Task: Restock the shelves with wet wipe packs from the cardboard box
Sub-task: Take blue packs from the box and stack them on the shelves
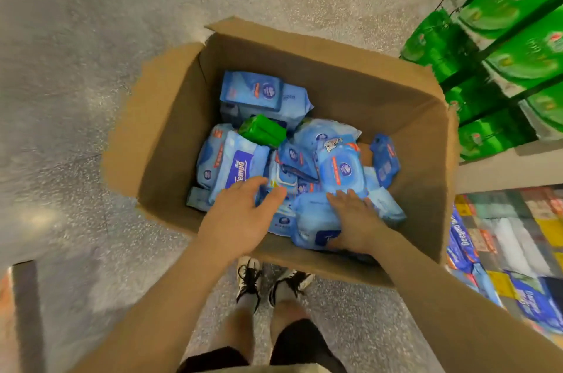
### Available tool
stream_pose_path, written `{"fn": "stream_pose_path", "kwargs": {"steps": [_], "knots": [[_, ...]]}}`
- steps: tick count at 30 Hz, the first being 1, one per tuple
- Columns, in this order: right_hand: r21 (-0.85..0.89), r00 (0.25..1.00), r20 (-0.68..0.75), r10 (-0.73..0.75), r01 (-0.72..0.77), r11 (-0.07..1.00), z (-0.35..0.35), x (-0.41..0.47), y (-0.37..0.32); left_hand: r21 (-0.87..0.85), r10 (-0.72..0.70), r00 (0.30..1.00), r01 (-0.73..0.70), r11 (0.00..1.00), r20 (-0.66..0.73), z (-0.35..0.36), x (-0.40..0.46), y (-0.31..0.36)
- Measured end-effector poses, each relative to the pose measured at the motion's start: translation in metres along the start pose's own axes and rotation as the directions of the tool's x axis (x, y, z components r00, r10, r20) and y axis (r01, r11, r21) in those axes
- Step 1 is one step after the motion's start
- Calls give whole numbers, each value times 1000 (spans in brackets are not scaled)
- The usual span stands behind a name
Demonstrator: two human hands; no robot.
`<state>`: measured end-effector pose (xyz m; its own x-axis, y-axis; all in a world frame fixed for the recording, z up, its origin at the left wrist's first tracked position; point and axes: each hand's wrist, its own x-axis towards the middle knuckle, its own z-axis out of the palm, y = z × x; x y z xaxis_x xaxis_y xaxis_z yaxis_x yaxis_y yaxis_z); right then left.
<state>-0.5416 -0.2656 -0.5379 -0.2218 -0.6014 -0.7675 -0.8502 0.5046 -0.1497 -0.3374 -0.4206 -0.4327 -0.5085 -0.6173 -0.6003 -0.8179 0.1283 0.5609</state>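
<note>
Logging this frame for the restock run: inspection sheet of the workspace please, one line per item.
Surface: speckled grey floor; the box stands on it.
Job's things: open cardboard box holding a loose pile of blue wet wipe packs.
Clutter: one green pack lying on the blue ones.
Grippers: left hand spread above the packs, holding nothing; right hand flat on a blue pack, fingers straight.
Cables: nothing seen.
Surroundings: shelves with green packs at right, mixed packs on the low shelf; the person's shoes by the box.
</note>
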Motion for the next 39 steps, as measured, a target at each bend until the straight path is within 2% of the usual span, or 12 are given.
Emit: {"fn": "stream_pose_path", "kwargs": {"steps": [3,11,15,18,20,23,26,31,33,35,37,39], "knots": [[-39,999,28,-32,33,999,6,10,7,-46,-11,1000,12,999,9,8,10,3],[-205,997,-41,-69,59,977,-12,20,-1,-97,-24,1000,25,995,11,15,4,17],[-174,989,-77,-123,108,979,-12,13,-2,-115,-49,999,47,992,-14,8,-3,15],[-166,979,-172,-112,83,983,-17,-3,1,-144,-42,999,42,989,-1,1,-9,17],[-92,963,-265,-47,23,995,-20,-18,1,-159,-36,999,39,986,17,-2,-13,20],[197,922,-374,104,-31,980,-29,-44,1,-183,-10,999,15,983,33,-7,-21,33],[563,876,-394,277,-8,826,-51,-78,-2,-191,61,996,-46,981,71,-11,-33,52],[918,787,-303,538,88,388,-81,-154,-14,-242,147,982,-115,964,120,-6,-52,91],[974,789,-228,571,190,127,-86,-186,-18,-296,185,969,-131,946,162,2,-60,111],[960,819,-184,543,268,-78,-90,-221,-22,-459,256,940,-129,879,227,11,-73,134],[926,832,-209,513,337,-171,-88,-252,-23,-670,298,898,-5,743,324,28,-85,150],[899,819,-235,523,388,-204,-80,-281,-21,-776,335,832,168,608,442,41,-105,166]]}}
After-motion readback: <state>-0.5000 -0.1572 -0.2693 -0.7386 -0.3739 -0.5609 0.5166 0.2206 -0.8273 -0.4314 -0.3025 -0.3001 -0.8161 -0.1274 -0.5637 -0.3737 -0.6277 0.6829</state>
